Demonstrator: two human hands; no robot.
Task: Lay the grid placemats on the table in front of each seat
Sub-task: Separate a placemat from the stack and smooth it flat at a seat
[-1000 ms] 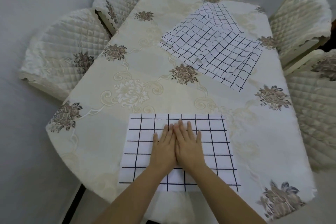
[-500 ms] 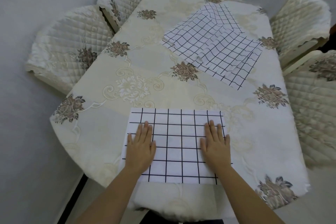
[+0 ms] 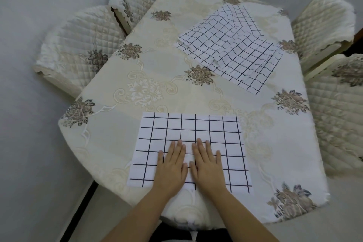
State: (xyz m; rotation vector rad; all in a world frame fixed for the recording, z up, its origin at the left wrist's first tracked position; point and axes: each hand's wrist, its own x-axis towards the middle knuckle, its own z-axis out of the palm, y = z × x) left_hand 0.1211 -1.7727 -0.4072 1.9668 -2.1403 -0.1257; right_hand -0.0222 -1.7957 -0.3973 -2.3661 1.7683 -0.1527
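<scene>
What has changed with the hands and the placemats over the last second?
Both hands swept outward across the near placemat, then came back together: the left hand and right hand now lie flat, side by side, on its middle. Nothing was taken hold of or let go. That mat stays at the near edge of the table, and the pile of placemats at the far right is unmoved.

Pale grey floor (image 3: 29, 143), four quilted cream chairs (image 3: 78, 45)
</scene>
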